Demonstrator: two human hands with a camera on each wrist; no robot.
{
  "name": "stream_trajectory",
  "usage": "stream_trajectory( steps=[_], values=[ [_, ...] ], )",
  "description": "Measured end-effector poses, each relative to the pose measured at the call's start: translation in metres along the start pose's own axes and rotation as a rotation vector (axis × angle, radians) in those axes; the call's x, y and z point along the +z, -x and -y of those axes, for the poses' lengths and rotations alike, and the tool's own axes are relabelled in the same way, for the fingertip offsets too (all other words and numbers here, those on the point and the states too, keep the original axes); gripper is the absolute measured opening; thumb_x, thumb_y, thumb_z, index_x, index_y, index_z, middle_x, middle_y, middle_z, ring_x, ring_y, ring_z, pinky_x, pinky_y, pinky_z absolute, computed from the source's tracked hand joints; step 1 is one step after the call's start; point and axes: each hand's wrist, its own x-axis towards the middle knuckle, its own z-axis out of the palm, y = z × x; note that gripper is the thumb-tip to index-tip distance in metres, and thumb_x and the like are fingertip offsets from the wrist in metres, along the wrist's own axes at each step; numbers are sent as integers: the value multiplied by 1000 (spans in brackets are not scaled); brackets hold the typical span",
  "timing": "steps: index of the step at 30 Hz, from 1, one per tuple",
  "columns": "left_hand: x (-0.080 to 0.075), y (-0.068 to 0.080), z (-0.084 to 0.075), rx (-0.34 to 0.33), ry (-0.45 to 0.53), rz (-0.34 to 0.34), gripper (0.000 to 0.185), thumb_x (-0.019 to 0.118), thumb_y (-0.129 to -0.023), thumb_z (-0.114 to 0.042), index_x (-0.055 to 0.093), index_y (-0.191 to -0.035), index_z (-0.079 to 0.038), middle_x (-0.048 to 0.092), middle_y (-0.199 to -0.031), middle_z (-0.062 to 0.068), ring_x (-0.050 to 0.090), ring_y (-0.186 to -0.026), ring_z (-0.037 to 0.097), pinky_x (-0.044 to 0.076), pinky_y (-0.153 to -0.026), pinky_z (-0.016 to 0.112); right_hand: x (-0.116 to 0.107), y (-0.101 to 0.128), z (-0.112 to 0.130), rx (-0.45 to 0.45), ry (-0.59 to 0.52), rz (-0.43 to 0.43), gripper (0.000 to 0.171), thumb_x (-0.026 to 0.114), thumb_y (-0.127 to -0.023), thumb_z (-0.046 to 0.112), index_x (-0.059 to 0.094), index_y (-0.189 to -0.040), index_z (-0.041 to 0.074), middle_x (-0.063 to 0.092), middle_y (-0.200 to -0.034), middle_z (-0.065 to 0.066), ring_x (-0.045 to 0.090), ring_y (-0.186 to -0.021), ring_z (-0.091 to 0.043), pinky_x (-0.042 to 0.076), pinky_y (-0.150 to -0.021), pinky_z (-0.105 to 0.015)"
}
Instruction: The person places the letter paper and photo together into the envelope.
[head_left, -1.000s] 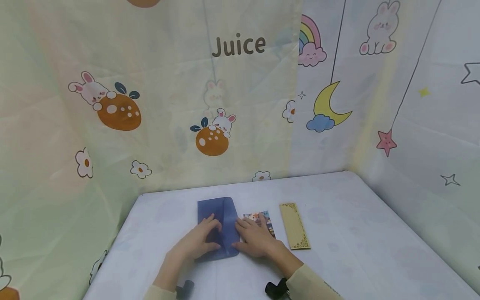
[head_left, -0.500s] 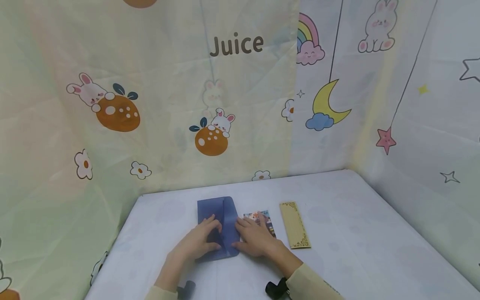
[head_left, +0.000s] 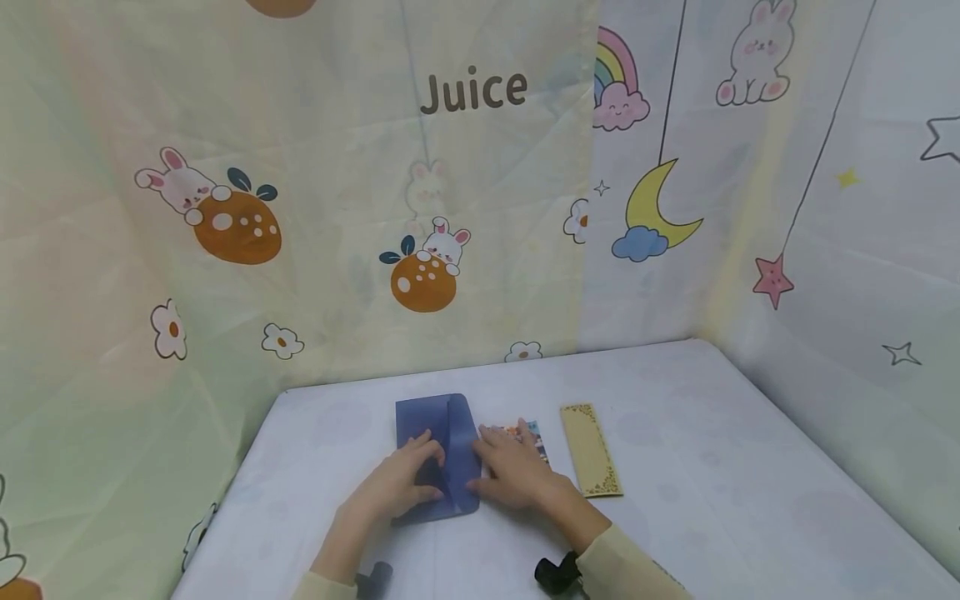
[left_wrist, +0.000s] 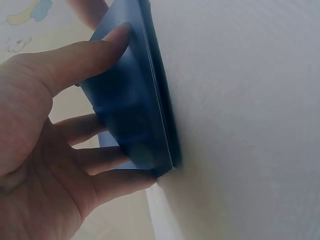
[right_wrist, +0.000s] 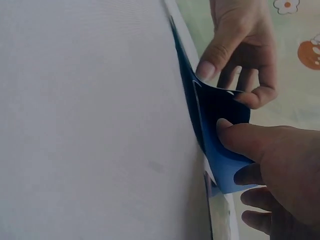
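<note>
A blue envelope (head_left: pixel 422 417) lies on the table with its flap (head_left: pixel 465 479) spread toward the right. My left hand (head_left: pixel 393 482) grips the envelope's body near its mouth, the thumb and curved fingers set apart on it. In the right wrist view the mouth's edge bows up between that thumb and those fingers. The right hand (head_left: pixel 513 473) rests at the flap's outer edge, its thumb (right_wrist: pixel 240 134) over the flap. Beneath the right hand lies a small colourful picture card (head_left: pixel 534 431), partly hidden. What is inside the envelope cannot be seen.
Right of the card lies a long gold card or sleeve (head_left: pixel 591 450) with ornate corners. A black wrist device (head_left: pixel 555 573) sits at the right wrist, close to the sleeve. The white-covered table (head_left: pixel 697 467) meets printed curtains (head_left: pixel 330 208) at the back and sides.
The right hand has shifted slightly to the right and lifts a little off the flap's edge, covering more of the picture card. The left hand stays on the envelope.
</note>
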Motion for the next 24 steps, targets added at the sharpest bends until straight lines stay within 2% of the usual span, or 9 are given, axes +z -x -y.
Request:
stream_trajectory(
  steps=[10, 17, 24],
  values=[
    [1, 1, -1, -31, 3, 8, 38, 86, -83, -25, 56, -107, -31, 39, -163, 26, 34, -146, 61, 33, -113, 78, -10, -1, -13, 42, -26, 17, 74, 71, -92, 59, 55, -150, 15, 45, -163, -12, 40, -153, -32, 9, -127, -71],
    [1, 2, -4, -22, 17, 10, 38, 86, -84, -21, 56, -107, -29, 37, -163, 28, 32, -146, 62, 32, -113, 79, -21, 1, -29, 113, -59, 21, 75, 80, -86, 51, 59, -147, 13, 52, -158, -13, 44, -151, -31, 8, -126, -71],
    [0, 3, -5, -15, 26, 10, 39, 87, -83, -21, 57, -106, -28, 37, -162, 30, 32, -145, 64, 30, -113, 79, -28, 5, -43, 134, -83, 16, 74, 83, -83, 46, 60, -144, 11, 57, -153, -14, 49, -147, -31, 9, -125, -73]
  ],
)
